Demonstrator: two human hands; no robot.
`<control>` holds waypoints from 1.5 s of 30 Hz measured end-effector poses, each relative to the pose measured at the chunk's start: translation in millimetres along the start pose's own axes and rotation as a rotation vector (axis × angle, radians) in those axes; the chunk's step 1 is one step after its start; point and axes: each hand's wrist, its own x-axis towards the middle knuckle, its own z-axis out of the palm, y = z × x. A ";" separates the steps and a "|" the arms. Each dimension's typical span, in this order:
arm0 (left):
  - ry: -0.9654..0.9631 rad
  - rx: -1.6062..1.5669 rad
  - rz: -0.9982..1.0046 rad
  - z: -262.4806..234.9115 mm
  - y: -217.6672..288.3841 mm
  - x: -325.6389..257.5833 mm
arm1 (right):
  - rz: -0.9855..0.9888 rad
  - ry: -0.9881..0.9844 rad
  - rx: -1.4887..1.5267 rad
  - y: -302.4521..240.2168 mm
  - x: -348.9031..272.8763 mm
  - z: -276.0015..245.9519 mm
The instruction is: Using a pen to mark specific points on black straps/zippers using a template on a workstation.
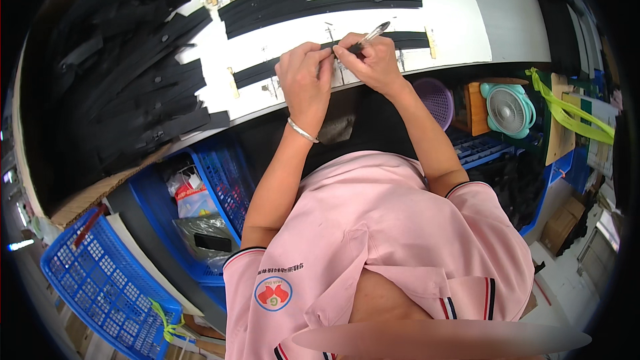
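My right hand [373, 63] grips a pen [375, 32] with a clear barrel, its tip hidden low among the fingers. Beside it, my left hand [305, 80] has its fingers bent and pressed on a narrow black fabric strip [253, 76]. The two hands nearly meet over the middle of that strip. It lies lengthwise on a white board [453, 20] that carries dark marks. Pale tape pieces [433, 43] sit close to the strip's ends. Farther back on the board, more black strips [320, 10] lie in rows, some with small round dark spots.
A large heap of black strips [127, 80] covers the table's left side. Below stand a blue crate [107, 280] and a blue bin holding bags and a phone [213, 242]. At right are a purple basket [435, 103], a teal fan [508, 110] and a yellow-green ribbon [567, 110].
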 end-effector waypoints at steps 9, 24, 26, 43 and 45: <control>-0.014 0.016 0.018 -1.2 0.6 0.5 | 0.342 0.397 0.189 17.7 -13.3 -70.9; -0.039 0.011 0.035 14.9 27.5 12.3 | 0.339 0.318 0.156 45.5 -17.5 -73.9; -0.112 -0.077 0.090 32.2 39.8 18.5 | 0.346 0.318 0.168 47.0 -17.2 -72.3; -0.120 -0.050 0.167 79.5 50.4 28.0 | 0.223 0.266 -0.091 45.9 -16.2 -70.8; -0.111 -0.053 0.167 79.6 50.1 28.0 | 0.249 0.290 -0.010 46.6 -17.0 -69.8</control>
